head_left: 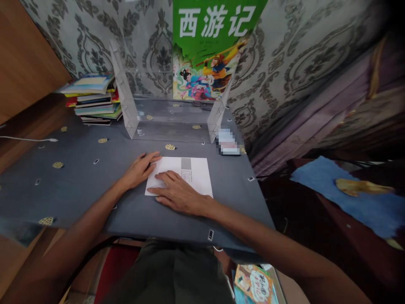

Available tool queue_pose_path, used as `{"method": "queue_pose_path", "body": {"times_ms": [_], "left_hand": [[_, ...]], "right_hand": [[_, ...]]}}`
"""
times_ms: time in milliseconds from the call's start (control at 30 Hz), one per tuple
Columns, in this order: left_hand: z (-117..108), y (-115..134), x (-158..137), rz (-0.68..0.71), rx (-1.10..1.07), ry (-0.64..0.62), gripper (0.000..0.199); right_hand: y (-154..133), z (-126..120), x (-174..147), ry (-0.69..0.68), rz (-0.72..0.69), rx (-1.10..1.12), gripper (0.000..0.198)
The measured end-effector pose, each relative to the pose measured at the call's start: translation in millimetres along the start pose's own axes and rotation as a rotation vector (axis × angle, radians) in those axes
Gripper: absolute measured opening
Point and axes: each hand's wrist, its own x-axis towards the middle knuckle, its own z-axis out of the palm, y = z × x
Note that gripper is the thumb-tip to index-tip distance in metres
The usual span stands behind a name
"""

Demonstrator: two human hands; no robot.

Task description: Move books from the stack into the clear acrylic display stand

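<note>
Quietly, two hands work over one white sheet (200,179) at the center of the frame: the left hand (139,169), its fingers extended, touches the upper-left corner, while the right hand (175,192) lies open, fingers spread, across the lower left. The sheet bears one gray rectangle above small print, illegible and partly covered by fingers. Beyond stands one clear acrylic bookstand (125,101) with one green storybook (205,46), cut off at top. A single pixelated object (228,143) sits right of the stand. One book stack (95,101), its volumes hard to count, rises upper left.
</note>
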Motion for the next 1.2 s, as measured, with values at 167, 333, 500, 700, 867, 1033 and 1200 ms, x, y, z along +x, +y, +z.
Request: {"method": "queue_pose_path", "body": {"times_ms": [167, 333, 500, 700, 867, 1033, 1200], "left_hand": [[7.1, -0.6, -2.6, 0.020, 0.115, 0.022, 0.047], [9.5, -1.8, -1.3, -0.001, 0.158, 0.028, 0.046], [7.9, -7.4, 4.4, 0.020, 0.229, 0.032, 0.046], [13.4, 15.7, 26.0, 0.065, 0.325, 0.005, 0.044], [44.7, 65.2, 45.3, 0.296, 0.255, -0.154, 0.045], [66.5, 95.9, 31.8, 0.540, 0.188, -0.222, 0.049], [62.0, 105.0, 3.3, 0.596, 0.116, -0.278, 0.046]], "right_hand": [[41.4, -6.4, -32.4, 0.072, 0.179, -0.005, 0.037], [91.1, -17.9, -72.2, 0.222, 0.467, -0.056, 0.039], [98.2, -20.7, -78.7, 0.307, 0.462, -0.019, 0.037], [95.6, -17.7, -75.9, 0.312, 0.448, -0.006, 0.034], [96.2, -17.0, -77.3, 0.285, 0.465, -0.034, 0.035], [92.0, -20.0, -76.5, 0.265, 0.476, -0.034, 0.036], [89.5, -21.5, -76.0, 0.252, 0.492, -0.042, 0.035]]}}
